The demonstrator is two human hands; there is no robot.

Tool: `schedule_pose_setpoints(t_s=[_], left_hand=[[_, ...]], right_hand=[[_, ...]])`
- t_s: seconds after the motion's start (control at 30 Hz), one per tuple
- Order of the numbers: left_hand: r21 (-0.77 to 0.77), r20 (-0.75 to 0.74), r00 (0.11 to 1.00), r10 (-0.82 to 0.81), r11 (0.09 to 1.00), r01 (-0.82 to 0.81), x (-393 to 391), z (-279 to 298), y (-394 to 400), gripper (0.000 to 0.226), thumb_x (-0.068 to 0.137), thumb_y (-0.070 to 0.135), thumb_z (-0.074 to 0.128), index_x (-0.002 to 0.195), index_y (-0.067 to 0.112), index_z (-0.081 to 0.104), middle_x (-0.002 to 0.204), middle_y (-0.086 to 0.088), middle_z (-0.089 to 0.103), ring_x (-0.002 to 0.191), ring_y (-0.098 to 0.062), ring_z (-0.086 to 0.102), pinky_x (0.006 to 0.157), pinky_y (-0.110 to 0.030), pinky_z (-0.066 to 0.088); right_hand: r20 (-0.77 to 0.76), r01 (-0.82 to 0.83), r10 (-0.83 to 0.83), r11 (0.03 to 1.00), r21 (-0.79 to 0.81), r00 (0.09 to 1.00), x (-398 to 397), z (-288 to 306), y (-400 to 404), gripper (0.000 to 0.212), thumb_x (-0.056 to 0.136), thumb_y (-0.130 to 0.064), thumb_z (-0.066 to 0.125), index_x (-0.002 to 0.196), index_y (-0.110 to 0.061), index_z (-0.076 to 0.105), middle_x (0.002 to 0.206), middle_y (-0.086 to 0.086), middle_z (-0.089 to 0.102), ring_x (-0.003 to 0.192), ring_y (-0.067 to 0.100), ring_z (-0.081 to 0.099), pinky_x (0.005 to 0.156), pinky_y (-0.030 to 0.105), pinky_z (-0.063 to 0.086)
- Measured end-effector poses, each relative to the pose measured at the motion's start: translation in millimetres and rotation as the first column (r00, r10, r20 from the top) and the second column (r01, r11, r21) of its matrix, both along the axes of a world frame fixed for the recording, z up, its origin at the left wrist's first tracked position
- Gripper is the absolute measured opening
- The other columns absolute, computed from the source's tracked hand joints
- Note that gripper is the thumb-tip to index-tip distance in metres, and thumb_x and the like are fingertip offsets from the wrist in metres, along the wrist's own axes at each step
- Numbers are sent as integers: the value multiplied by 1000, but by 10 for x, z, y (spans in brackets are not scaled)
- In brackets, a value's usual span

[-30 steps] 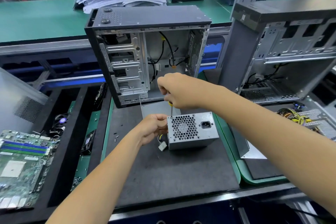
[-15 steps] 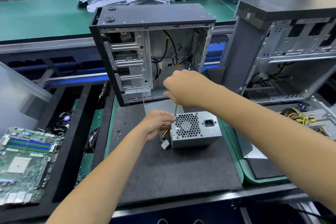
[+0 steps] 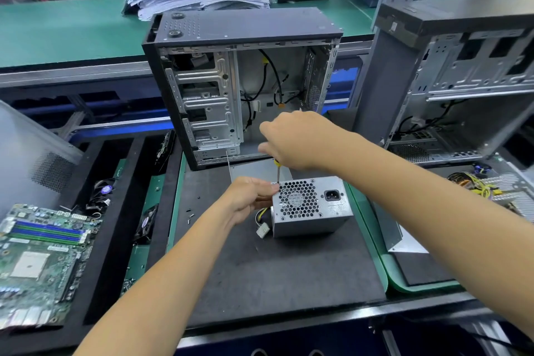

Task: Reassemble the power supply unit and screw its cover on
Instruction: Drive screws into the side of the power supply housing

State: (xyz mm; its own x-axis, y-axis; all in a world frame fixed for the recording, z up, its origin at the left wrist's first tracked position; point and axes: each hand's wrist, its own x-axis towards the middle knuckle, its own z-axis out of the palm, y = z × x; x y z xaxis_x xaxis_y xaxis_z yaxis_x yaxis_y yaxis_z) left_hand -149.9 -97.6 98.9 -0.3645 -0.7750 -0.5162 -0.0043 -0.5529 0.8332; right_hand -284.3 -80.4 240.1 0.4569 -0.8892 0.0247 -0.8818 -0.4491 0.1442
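Note:
The grey power supply unit (image 3: 310, 206) stands on the dark mat (image 3: 277, 269), its fan grille and power socket facing me. My left hand (image 3: 250, 196) grips its upper left corner, thumb at the top edge. Above it, my right hand (image 3: 291, 140) grips a screwdriver (image 3: 278, 172) with a yellow collar. The shaft points straight down and its tip meets the unit's top left corner. A white connector on yellow and black wires hangs at the unit's left side.
An open black computer case (image 3: 239, 84) stands behind the mat, a second open case (image 3: 450, 81) at the right. A motherboard (image 3: 37, 263) lies at the left. Loose screws (image 3: 189, 215) lie on the mat's left part. Yellow cables (image 3: 474, 185) sit at the right.
The view has shifted slightly. My right hand still holds the screwdriver upright on the unit's corner and has turned a little; my left hand stays on the same corner.

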Motion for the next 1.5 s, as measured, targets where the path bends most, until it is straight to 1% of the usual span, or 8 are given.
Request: schedule_pose_setpoints(t_s=[0.17, 0.3, 0.6, 0.73, 0.83, 1.13, 1.3, 1.5], left_hand=[[12, -12, 1000, 0, 1000, 0, -6, -5, 8, 8, 85, -3, 63, 92, -6, 68, 76, -9, 73, 69, -16, 68, 66, -22, 57], [40, -5, 1000, -5, 999, 5, -16, 31, -2, 9, 87, -5, 61, 94, -7, 66, 79, -11, 71, 70, -16, 67, 62, -21, 57], [39, -9, 1000, 18, 999, -18, -21, 19, 24, 9, 89, -2, 60, 93, -7, 66, 77, -10, 71, 69, -15, 67, 63, -21, 56], [33, 21, 1000, 23, 999, -23, -47, 44, 22, 7, 89, -3, 59, 87, -6, 65, 69, -9, 70, 63, -14, 67, 60, -21, 56], [14, 64, 997, 47, 999, -48, -81, 59, 14, 7, 89, -4, 59, 85, -5, 64, 69, -11, 68, 61, -15, 66, 58, -21, 56], [33, 116, 988, 99, 994, -104, -138, 37, -12, 10, 89, -7, 56, 85, -4, 64, 70, -12, 69, 67, -19, 66, 61, -27, 54], [97, 121, 982, 142, 983, -154, -169, 55, -34, 10, 87, -11, 56, 83, -4, 62, 78, -15, 66, 71, -23, 64, 61, -31, 54], [157, 73, 988, 136, 977, -146, -126, 73, -25, 6, 86, -11, 58, 86, -8, 63, 72, -14, 71, 73, -24, 67, 65, -33, 54]], right_hand=[[105, -68, 48, 978, 198, 993, -21, 10, -12, 15, 85, -8, 56, 86, -15, 42, 92, 2, 41, 72, 19, 46, 62, 31, 37], [99, -37, 27, 994, 102, 995, 17, 27, -37, 22, 91, -24, 60, 80, -14, 43, 73, 2, 41, 78, 27, 50, 67, 36, 45], [74, 37, -41, 998, 53, 996, -29, -18, -25, 32, 99, -43, 41, 85, -14, 41, 67, -2, 33, 64, 23, 41, 53, 31, 27], [112, -42, 16, 974, 224, 994, -68, 60, -10, 17, 88, -17, 53, 92, -15, 37, 98, -2, 28, 63, 21, 47, 55, 32, 34], [132, -88, 56, 964, 252, 990, -37, 79, -16, 18, 80, -4, 55, 87, -16, 45, 96, -1, 41, 75, 19, 48, 59, 28, 35], [-20, 47, -47, 999, -7, 999, -18, 36, -14, 45, 99, -45, 41, 65, -17, 29, 65, 0, 32, 58, 23, 38, 53, 31, 28], [141, -64, 28, 964, 260, 990, -66, 75, -6, 11, 95, -19, 50, 91, -17, 39, 96, 1, 36, 73, 22, 48, 61, 32, 34], [13, -31, 30, 998, 62, 999, -22, 82, -9, 35, 97, -33, 50, 72, -16, 35, 69, 4, 38, 73, 29, 49, 59, 34, 37]])
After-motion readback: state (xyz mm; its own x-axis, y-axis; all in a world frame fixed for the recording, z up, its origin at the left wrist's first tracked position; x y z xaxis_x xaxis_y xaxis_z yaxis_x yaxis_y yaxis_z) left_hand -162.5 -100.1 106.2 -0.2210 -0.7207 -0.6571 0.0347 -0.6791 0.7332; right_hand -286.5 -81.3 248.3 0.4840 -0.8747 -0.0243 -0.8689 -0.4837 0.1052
